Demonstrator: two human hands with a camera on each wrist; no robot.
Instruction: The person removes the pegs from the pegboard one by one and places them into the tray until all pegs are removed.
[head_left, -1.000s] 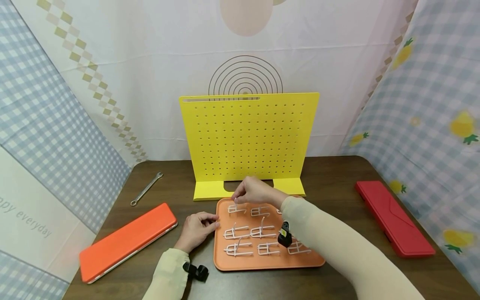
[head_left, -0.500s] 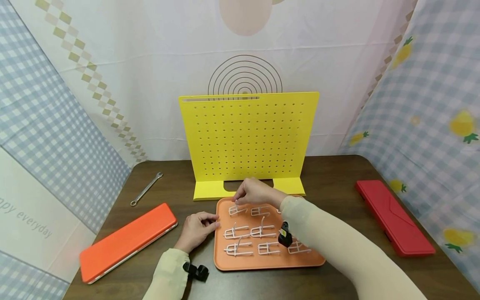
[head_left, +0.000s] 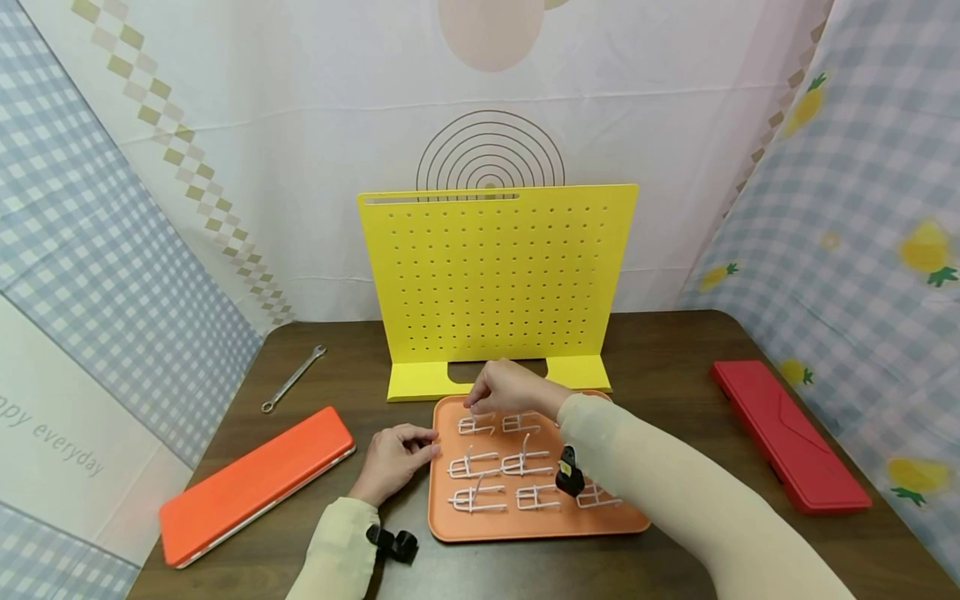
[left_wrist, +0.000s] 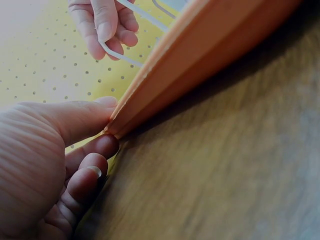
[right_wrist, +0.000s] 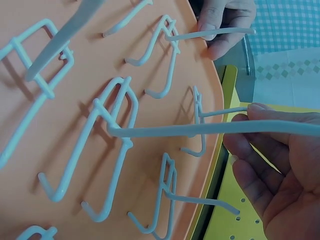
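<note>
My left hand grips the left rim of an orange tray, thumb above and fingers below, as the left wrist view shows at the tray's rim. At the tray's far left corner, my right hand pinches the straight prong of a white wire pegboard hook. That hook stands low on the tray in the right wrist view, its prong end between thumb and fingers of the right hand. Several similar white hooks lie in rows on the tray; the right forearm hides some.
A yellow pegboard stands upright behind the tray on its flat feet. To the left lie an orange case and a metal wrench. A red case lies on the right of the brown table.
My right hand has shifted slightly nearer and to the right, and the pinched hook has moved a little with it. The left hand stays on the tray rim.
</note>
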